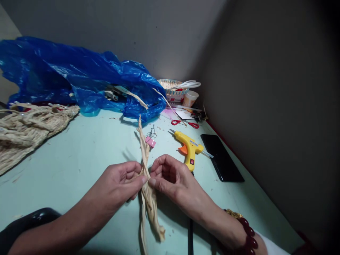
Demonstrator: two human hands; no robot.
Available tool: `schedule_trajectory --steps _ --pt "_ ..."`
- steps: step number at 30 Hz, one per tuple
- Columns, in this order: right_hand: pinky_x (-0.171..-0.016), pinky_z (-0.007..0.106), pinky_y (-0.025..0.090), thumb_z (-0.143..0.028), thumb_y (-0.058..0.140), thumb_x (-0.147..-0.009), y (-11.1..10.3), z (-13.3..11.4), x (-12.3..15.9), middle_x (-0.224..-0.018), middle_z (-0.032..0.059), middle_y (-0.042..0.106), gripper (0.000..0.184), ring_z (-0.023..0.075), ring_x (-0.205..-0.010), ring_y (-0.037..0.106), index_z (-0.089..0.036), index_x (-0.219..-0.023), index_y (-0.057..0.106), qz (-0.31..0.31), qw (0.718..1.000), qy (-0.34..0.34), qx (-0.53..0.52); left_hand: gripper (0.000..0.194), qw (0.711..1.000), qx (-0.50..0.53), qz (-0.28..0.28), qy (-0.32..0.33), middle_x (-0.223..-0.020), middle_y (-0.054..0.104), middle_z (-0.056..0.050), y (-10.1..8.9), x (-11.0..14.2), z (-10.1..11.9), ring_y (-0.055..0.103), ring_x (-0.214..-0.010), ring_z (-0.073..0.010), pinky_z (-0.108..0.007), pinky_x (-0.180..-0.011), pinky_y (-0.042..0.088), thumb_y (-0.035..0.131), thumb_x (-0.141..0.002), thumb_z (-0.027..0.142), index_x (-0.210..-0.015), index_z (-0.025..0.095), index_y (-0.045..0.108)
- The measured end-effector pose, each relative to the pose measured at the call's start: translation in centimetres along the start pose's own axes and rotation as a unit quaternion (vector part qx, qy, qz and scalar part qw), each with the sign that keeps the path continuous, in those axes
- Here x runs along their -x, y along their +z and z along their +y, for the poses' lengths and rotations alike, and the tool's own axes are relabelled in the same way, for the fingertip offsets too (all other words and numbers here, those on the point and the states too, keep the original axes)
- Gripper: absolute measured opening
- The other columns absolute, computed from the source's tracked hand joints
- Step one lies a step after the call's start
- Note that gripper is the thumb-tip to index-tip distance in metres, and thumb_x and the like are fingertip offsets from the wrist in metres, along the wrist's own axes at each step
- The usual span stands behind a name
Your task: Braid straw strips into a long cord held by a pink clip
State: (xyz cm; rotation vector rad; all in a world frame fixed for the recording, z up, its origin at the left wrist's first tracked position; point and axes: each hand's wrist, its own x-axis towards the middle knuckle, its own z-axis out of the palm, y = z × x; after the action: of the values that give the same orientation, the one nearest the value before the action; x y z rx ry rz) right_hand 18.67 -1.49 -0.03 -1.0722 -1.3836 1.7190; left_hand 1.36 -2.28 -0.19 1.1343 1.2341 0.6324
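1. Nearest, at eight o'clock from the hands, a glossy black object (34, 217) shows partly behind the left forearm; what it is cannot be told.
2. At four o'clock, dark red beads (249, 233) and a gold-coloured bracelet (233, 213) circle the right wrist. A black cord (190, 233) runs along the table (106, 226) at five o'clock.
3. In the middle, a bundle of pale, flat fibre strands (151, 202) points towards twelve o'clock, its loose lower ends towards six. The left hand (123, 179), on its nine o'clock side, pinches it between thumb and bent fingers. The right hand (170, 177), on its three o'clock side, has its thumb and forefinger drawn together at the strands, with the other fingers curled loosely.
4. Just beyond the hands, at twelve o'clock, a pink binder clip (150, 141) sits against the bundle's upper part; whether it is clamped there cannot be told.
5. At two o'clock lies a yellow glue gun (189, 143) with an orange trigger, and just past it, towards three, a flat black slab (223, 159).
6. Between nine and ten o'clock rests a braided fibre piece (34, 132) with pearly beads.
7. At one o'clock are red-handled scissors (195, 125), then a paper cup (190, 98) beside a patterned basket (170, 84).
8. From ten towards twelve o'clock, a crumpled blue plastic bag (87, 78) spreads before the grey wall (119, 24).
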Motion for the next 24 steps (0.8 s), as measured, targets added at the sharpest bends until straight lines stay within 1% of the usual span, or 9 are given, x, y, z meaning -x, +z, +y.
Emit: schedule_trajectory --steps 3,6,8,12,15,19,21,24 --pt "-0.065 0.024 0.036 -0.023 0.072 -0.077 -0.1 -0.1 0.1 -0.079 -0.0016 0.053 0.025 0.0110 -0.071 0.045 -0.016 -0.090 0.053 -0.007 1.000 0.003 -0.008 0.026 1.000 -0.008 0.000 0.014 -0.055 0.038 0.010 0.0 -0.1 -0.2 0.030 -0.052 -0.0078 -0.020 -0.045 0.021 0.065 -0.072 0.040 -0.069 0.019 0.049" --pt "-0.064 0.024 0.035 -0.026 0.073 -0.078 -0.2 -0.2 0.1 -0.078 -0.0019 0.053 0.026 0.0107 -0.070 0.044 -0.016 -0.090 0.053 -0.009 1.000 0.001 -0.014 0.027 1.000 -0.009 -0.004 0.010 -0.051 0.040 0.010 0.0 -0.1 0.0 0.027 -0.047 -0.0069 -0.020 -0.041 0.017 0.063 -0.074 0.043 -0.067 0.020 0.050" --pt "-0.063 0.023 0.035 -0.027 0.074 -0.077 -0.3 -0.3 0.1 -0.077 -0.0019 0.053 0.027 0.0103 -0.069 0.044 -0.016 -0.088 0.053 -0.008 1.000 0.006 -0.021 0.027 1.000 -0.004 -0.002 0.005 -0.049 0.041 0.010 0.1 0.0 0.2 0.027 -0.045 -0.0067 -0.020 -0.040 0.017 0.063 -0.072 0.043 -0.066 0.020 0.050" --pt "-0.060 0.022 0.035 -0.029 0.076 -0.074 -0.5 -0.6 0.0 -0.075 -0.0029 0.053 0.030 0.0094 -0.065 0.044 -0.017 -0.087 0.052 -0.007 0.999 0.021 -0.046 0.030 1.000 0.008 0.022 0.001 -0.047 0.042 0.010 0.3 0.3 0.5 0.029 -0.045 -0.0068 -0.020 -0.042 0.023 0.068 -0.067 0.041 -0.061 0.020 0.047" --pt "-0.060 0.021 0.036 -0.026 0.076 -0.073 -0.5 -0.6 0.0 -0.074 -0.0031 0.053 0.030 0.0094 -0.065 0.045 -0.018 -0.087 0.052 -0.003 0.999 0.023 -0.048 0.031 1.000 0.018 0.017 -0.017 -0.046 0.043 0.011 0.3 0.1 0.3 0.027 -0.042 -0.0062 -0.021 -0.041 0.019 0.069 -0.065 0.042 -0.062 0.021 0.047" --pt "-0.062 0.022 0.038 -0.017 0.070 -0.075 -0.1 -0.1 0.0 -0.075 -0.0023 0.054 0.022 0.0101 -0.067 0.047 -0.017 -0.087 0.051 0.026 1.000 -0.008 0.012 0.032 0.999 0.022 0.003 -0.024 -0.046 0.044 0.011 0.1 -0.4 -0.3 0.024 -0.039 -0.0051 -0.020 -0.039 0.016 0.068 -0.066 0.046 -0.065 0.021 0.048" --pt "-0.062 0.023 0.039 -0.017 0.067 -0.078 0.1 0.3 0.1 -0.075 -0.0022 0.054 0.018 0.0107 -0.068 0.047 -0.018 -0.087 0.052 0.039 0.998 -0.032 0.042 0.033 0.999 0.033 -0.001 -0.031 -0.045 0.044 0.011 0.0 -0.6 -0.6 0.024 -0.040 -0.0050 -0.018 -0.039 0.016 0.071 -0.064 0.045 -0.067 0.020 0.049" --pt "-0.062 0.023 0.040 -0.020 0.067 -0.080 0.2 0.8 0.2 -0.077 -0.0014 0.056 0.016 0.0113 -0.068 0.048 -0.018 -0.088 0.054 0.043 0.995 -0.060 0.067 0.033 0.998 0.049 0.008 -0.035 -0.047 0.046 0.009 -0.1 -0.7 -1.0 0.031 -0.046 -0.0072 -0.016 -0.041 0.018 0.075 -0.063 0.043 -0.068 0.020 0.051"
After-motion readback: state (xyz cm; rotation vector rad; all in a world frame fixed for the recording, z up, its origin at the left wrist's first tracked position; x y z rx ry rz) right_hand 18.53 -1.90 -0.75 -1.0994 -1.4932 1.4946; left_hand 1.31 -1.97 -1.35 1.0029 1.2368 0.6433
